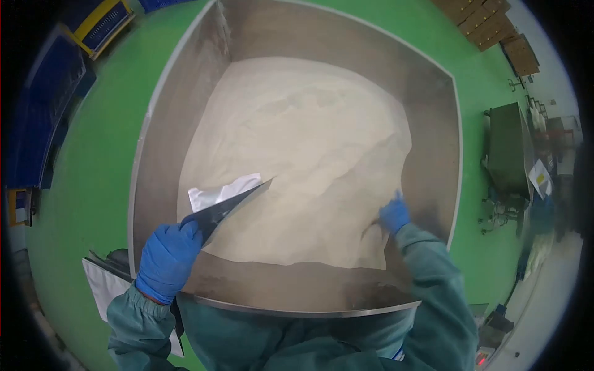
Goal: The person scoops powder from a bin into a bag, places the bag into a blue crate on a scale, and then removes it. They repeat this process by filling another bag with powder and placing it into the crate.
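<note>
My left hand (168, 258), in a blue glove, is closed on the near end of a bag (226, 193) with one white face and one dark grey face. The bag is held over the left part of a large metal bin, above the pale powder (297, 142) heaped inside. Down at the powder's right side, my right hand (395, 215), also gloved in blue, has its fingers curled. A thin, curved, dark-edged tool (370, 229), perhaps a scoop, projects from it to the left; most of that tool is hidden.
The metal bin (433, 142) has high walls on all sides, and its near rim is against my body. More white and dark bags (108, 284) hang outside its left corner. A wheeled metal cart (508, 148) stands to the right; cardboard boxes (486, 21) are stacked at the far right.
</note>
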Demonstrator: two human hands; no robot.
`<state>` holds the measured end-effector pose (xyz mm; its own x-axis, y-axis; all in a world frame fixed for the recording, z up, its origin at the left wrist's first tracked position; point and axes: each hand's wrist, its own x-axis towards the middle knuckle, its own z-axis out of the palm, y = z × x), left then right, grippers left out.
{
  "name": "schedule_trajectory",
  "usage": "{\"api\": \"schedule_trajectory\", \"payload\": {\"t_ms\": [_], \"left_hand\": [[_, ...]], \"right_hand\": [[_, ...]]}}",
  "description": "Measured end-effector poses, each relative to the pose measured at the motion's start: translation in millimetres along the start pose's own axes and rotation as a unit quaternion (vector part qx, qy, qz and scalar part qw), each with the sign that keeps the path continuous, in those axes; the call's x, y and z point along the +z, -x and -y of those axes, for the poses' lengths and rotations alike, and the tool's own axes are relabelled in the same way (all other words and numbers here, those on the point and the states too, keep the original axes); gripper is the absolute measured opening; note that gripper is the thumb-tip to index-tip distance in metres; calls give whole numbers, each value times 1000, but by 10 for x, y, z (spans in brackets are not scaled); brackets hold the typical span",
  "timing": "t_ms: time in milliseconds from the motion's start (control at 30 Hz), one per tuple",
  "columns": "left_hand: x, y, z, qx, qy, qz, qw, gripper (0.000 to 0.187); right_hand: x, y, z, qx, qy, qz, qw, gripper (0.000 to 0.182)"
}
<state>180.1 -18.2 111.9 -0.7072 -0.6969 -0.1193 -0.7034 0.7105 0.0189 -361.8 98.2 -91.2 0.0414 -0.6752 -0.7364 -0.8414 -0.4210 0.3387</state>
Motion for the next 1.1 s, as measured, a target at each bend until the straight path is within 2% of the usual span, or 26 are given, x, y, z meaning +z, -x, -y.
{"api": "schedule_trajectory", "payload": {"t_ms": [33, 67, 100, 167, 200, 267, 333, 400, 433, 500, 567, 600, 633, 667, 700, 767, 833, 900, 967, 1033, 1067, 1100], "left_hand": [[50, -20, 4, -34, 22, 50, 998, 21], [99, -50, 6, -70, 43, 98, 992, 27], [128, -82, 0, -69, 47, 106, 991, 27], [123, -128, -20, -79, 98, 111, 986, 29], [119, -139, -37, -80, 100, 120, 984, 29], [120, -158, -80, -42, 106, 34, 993, 23], [147, -162, -128, -52, 127, 32, 990, 27], [156, -175, -185, -61, 149, 26, 987, 30], [146, -183, -229, -75, 147, 56, 985, 27], [142, -253, -354, -89, 147, 86, 981, 25], [186, -417, -503, -100, 223, 53, 968, 22], [277, -450, -583, -98, 222, 49, 969, 22], [451, -471, -662, -41, 196, 23, 979, 21], [606, -480, -754, 13, 171, -1, 985, 21], [714, -553, -854, 36, 127, 19, 991, 20], [1007, -639, -1059, 58, 89, 59, 993, 18], [1418, -674, -1177, 50, 96, 65, 992, 16], [1732, -667, -1346, 59, 100, 64, 991, 18], [1774, -702, -1425, 62, 89, 52, 993, 18], [1686, -702, -1454, 67, 69, 41, 994, 18], [1616, -695, -1459, 59, 90, 45, 993, 18], [1565, -685, -1474, 53, 111, 50, 991, 18]], "right_hand": [[110, -34, -264, 44, 12, -135, 990, 26], [-133, -66, -496, 121, -19, -165, 979, 34], [-378, -98, -672, 173, -3, -220, 960, 46], [-608, -354, -892, 279, 7, -360, 890, 58], [-599, -563, -895, 273, 3, -356, 894, 58], [-523, -1044, -718, 357, -163, -295, 871, 65], [-297, -1621, -23, 345, -189, -165, 905, 70], [-278, -1539, 690, 248, -269, -197, 910, 74], [-333, -1473, 945, 200, -293, -144, 924, 76], [-245, -1231, 1435, 118, -315, -164, 927, 63], [-91, -1108, 1839, 62, -328, -66, 940, 44], [-2, -1010, 1973, 37, -368, -47, 928, 35], [56, -946, 2069, 11, -405, -31, 914, 26], [138, -894, 2113, 12, -403, -33, 915, 26], [215, -873, 2079, -69, -439, 24, 895, 27], [306, -608, 1972, -153, -459, 89, 870, 29], [235, -303, 1722, -295, -610, -5, 735, 32], [-484, 387, 1234, -279, -616, -10, 737, 32], [-754, 752, 899, -263, -623, -20, 736, 32], [-740, 942, 639, -259, -512, -193, 796, 28], [-1070, 1065, 608, -260, -507, -194, 799, 28], [-1656, 1273, 595, -127, -395, -129, 900, 26]]}}
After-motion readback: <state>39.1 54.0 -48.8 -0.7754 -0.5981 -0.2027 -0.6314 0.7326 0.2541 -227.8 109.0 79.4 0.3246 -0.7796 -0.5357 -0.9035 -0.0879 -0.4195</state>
